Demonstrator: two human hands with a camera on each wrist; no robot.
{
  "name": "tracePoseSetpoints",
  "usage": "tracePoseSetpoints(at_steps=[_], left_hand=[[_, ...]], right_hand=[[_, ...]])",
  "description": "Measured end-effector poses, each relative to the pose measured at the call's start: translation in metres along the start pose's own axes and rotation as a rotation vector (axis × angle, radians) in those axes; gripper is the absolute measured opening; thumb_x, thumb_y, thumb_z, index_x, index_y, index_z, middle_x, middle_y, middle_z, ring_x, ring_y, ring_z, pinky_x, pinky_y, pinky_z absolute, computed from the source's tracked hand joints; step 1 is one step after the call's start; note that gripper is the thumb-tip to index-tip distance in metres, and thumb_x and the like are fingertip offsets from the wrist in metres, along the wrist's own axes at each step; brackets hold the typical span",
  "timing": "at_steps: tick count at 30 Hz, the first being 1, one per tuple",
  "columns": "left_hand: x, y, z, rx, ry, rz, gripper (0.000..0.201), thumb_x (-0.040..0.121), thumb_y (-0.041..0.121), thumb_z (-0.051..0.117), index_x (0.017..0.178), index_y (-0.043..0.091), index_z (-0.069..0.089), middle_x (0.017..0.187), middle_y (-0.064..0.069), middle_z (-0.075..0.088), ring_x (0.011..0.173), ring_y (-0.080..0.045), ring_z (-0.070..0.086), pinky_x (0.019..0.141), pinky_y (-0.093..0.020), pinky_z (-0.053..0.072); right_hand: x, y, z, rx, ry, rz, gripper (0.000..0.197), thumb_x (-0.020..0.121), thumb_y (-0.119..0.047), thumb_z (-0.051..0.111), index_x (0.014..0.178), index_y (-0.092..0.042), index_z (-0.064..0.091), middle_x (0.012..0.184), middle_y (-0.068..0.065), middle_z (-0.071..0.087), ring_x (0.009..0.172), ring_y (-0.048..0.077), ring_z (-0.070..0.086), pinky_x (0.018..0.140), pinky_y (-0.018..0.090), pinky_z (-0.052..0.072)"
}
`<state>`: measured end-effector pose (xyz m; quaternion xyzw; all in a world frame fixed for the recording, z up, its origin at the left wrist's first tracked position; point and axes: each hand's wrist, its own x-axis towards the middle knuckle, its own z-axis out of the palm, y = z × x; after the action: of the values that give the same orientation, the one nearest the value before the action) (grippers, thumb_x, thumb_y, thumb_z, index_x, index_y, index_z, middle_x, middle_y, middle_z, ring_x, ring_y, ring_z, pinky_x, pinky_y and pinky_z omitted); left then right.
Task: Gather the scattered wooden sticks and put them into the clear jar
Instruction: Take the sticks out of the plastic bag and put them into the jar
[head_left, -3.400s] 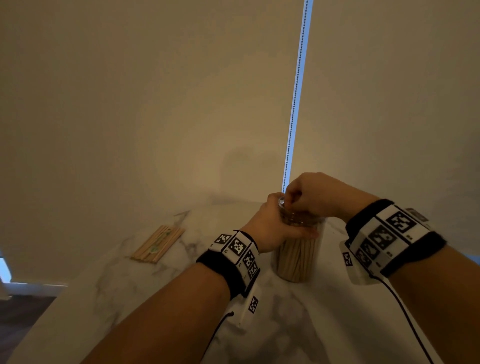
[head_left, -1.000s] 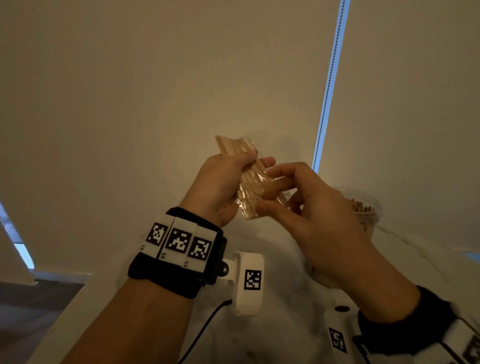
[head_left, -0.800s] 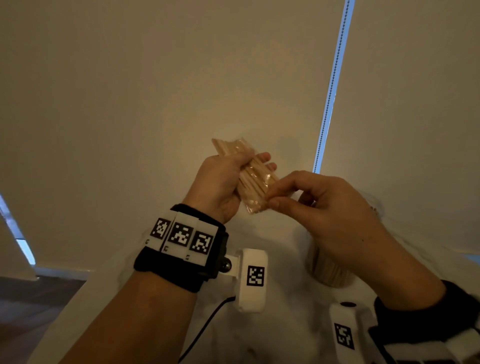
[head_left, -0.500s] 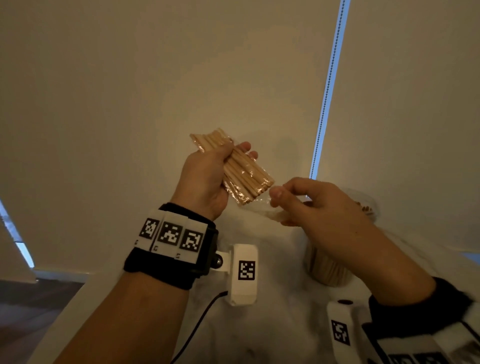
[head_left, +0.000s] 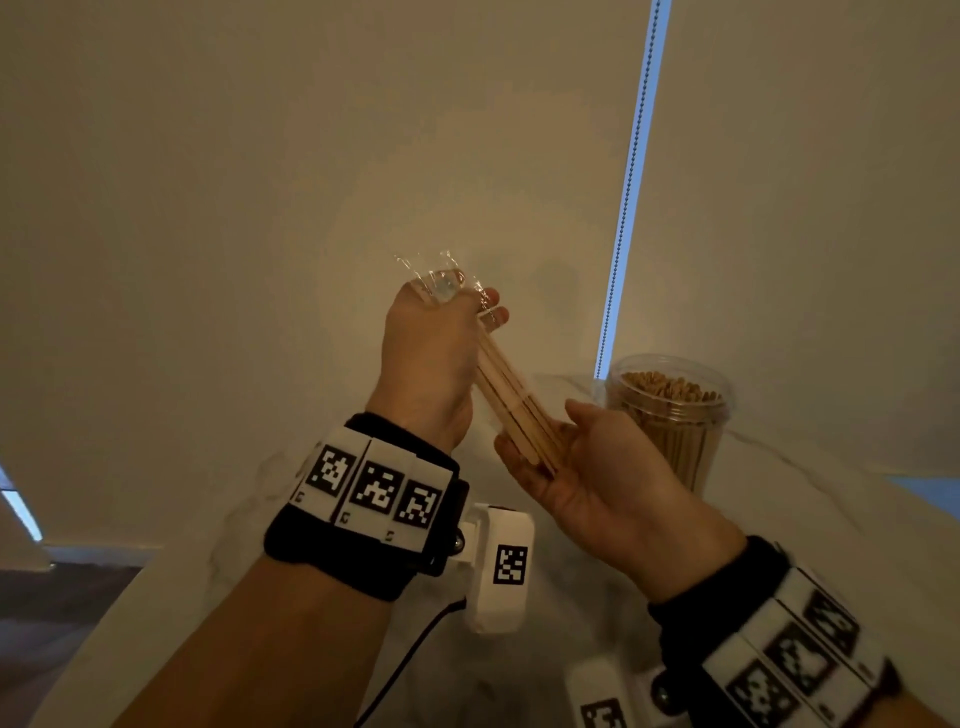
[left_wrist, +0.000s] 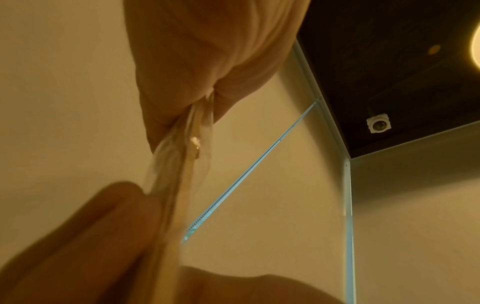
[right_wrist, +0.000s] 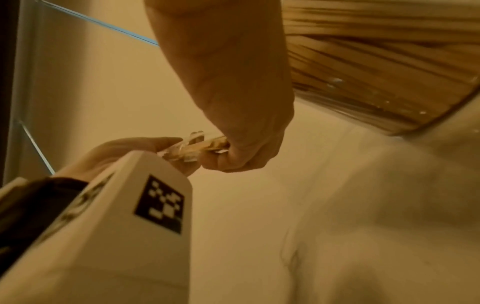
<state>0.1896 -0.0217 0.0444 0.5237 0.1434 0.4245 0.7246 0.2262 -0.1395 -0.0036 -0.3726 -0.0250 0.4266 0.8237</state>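
My left hand (head_left: 434, 358) is raised and grips a crumpled clear plastic wrapper (head_left: 441, 280) round the top of a bundle of wooden sticks (head_left: 511, 410). The bundle slants down to the right into my right hand (head_left: 569, 462), which is palm up with its fingers curled round the lower ends. In the left wrist view the wrapper and sticks (left_wrist: 182, 164) hang from the closed left fingers (left_wrist: 207, 72). The clear jar (head_left: 670, 421) stands upright and lidless just right of my right hand, packed with sticks. The right wrist view shows the jar (right_wrist: 389, 72) close by.
The jar stands on a white marble table (head_left: 810, 499) against beige roller blinds. A beaded blind chain (head_left: 628, 208) hangs behind the jar. The table's left edge runs down past my left forearm, with dark floor (head_left: 52, 597) beyond it.
The left hand rose and pulled the wrapper up off the bundle, baring the sticks. The right hand let go of the wrapper's end, turned palm up and took the sticks' lower ends.
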Motion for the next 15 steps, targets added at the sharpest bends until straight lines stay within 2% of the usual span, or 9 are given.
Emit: tracePoseSetpoints(at_steps=[3,5,7,10,12,14,15], left_hand=[[-0.002,0.005,0.001,-0.028,-0.028,0.034,0.015,0.098,0.006,0.055,0.110,0.013,0.062,0.107,-0.015,0.073,0.089,-0.022,0.074,0.096,-0.054,0.053],[-0.003,0.009,0.001,-0.060,-0.034,0.072,0.016,0.101,0.009,0.052,0.113,0.014,0.061,0.100,-0.009,0.074,0.088,-0.019,0.073,0.095,-0.051,0.053],[-0.003,0.012,0.000,-0.074,-0.012,0.110,0.018,0.103,0.011,0.049,0.115,0.016,0.061,0.096,-0.004,0.073,0.087,-0.016,0.072,0.088,-0.046,0.055],[-0.004,0.009,0.001,-0.083,-0.003,0.116,0.019,0.105,0.012,0.043,0.114,0.019,0.059,0.090,-0.001,0.070,0.085,-0.014,0.070,0.079,-0.041,0.053],[-0.007,0.007,0.004,-0.108,-0.036,0.081,0.018,0.106,0.015,0.043,0.114,0.019,0.058,0.090,-0.001,0.067,0.087,-0.015,0.067,0.087,-0.043,0.054],[-0.009,0.009,0.006,-0.153,-0.058,0.080,0.016,0.107,0.018,0.045,0.113,0.019,0.060,0.088,-0.001,0.065,0.087,-0.015,0.065,0.095,-0.047,0.053],[-0.008,0.011,0.005,-0.183,-0.060,0.094,0.017,0.106,0.018,0.046,0.114,0.017,0.061,0.087,-0.001,0.064,0.087,-0.016,0.064,0.097,-0.048,0.053]], right_hand=[[0.003,0.005,-0.004,-0.060,0.022,0.014,0.047,0.107,-0.029,0.034,0.119,0.008,0.060,0.078,0.019,0.069,0.068,0.026,0.066,0.059,0.030,0.061],[0.003,0.008,-0.006,-0.073,0.021,0.031,0.044,0.107,-0.028,0.036,0.115,0.006,0.064,0.076,0.017,0.065,0.071,0.026,0.065,0.057,0.030,0.061],[0.002,0.013,-0.005,-0.104,0.003,0.043,0.045,0.107,-0.030,0.037,0.108,0.005,0.066,0.076,0.016,0.063,0.070,0.024,0.063,0.054,0.029,0.059],[0.002,0.017,-0.003,-0.206,0.032,0.034,0.051,0.107,-0.039,0.035,0.100,0.001,0.067,0.070,0.014,0.062,0.056,0.020,0.061,0.046,0.025,0.055],[0.003,0.015,-0.005,-0.301,0.070,0.009,0.055,0.106,-0.047,0.032,0.097,-0.003,0.064,0.066,0.011,0.060,0.046,0.016,0.054,0.039,0.020,0.044],[0.004,0.010,-0.007,-0.359,0.090,-0.018,0.058,0.105,-0.052,0.030,0.094,-0.006,0.063,0.064,0.008,0.058,0.043,0.014,0.048,0.038,0.018,0.035],[0.004,0.007,-0.008,-0.372,0.094,-0.032,0.060,0.104,-0.054,0.029,0.094,-0.007,0.064,0.064,0.008,0.059,0.043,0.014,0.047,0.038,0.018,0.035]])
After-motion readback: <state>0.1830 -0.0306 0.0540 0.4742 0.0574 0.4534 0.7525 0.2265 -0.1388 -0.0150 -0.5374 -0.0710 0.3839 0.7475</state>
